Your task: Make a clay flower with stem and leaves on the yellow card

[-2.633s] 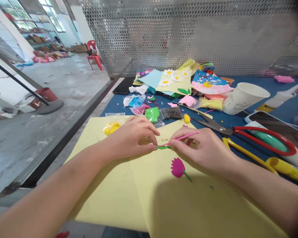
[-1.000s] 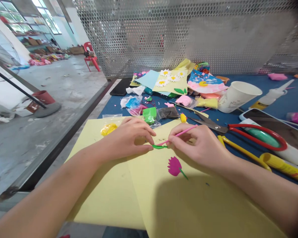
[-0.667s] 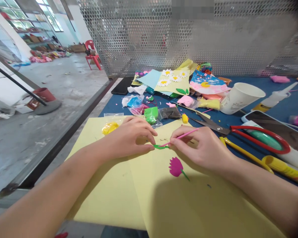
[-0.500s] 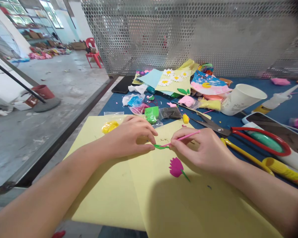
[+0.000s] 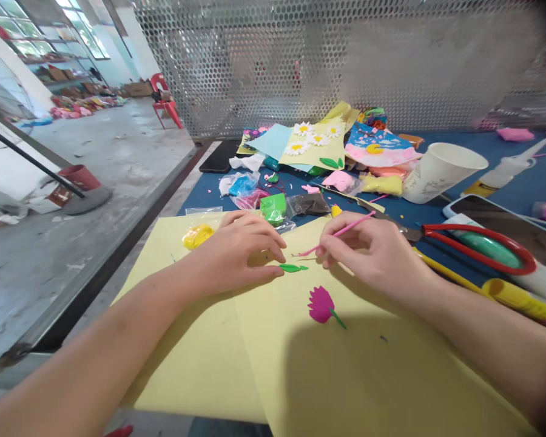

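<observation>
Our right hand (image 5: 373, 255) has lifted back from the green clay leaf (image 5: 292, 267), its fingers pinching a thin pink stick (image 5: 341, 233) whose tip now sits just right of the leaf, not touching it. Our left hand (image 5: 236, 255) rests half-curled and empty on the yellow card (image 5: 200, 346), fingertips just beside the leaf's left end. The leaf lies flat on that card, near a magenta flower (image 5: 321, 304) with a green stem (image 5: 338, 318), while red-handled scissors (image 5: 477, 240) lie beyond.
</observation>
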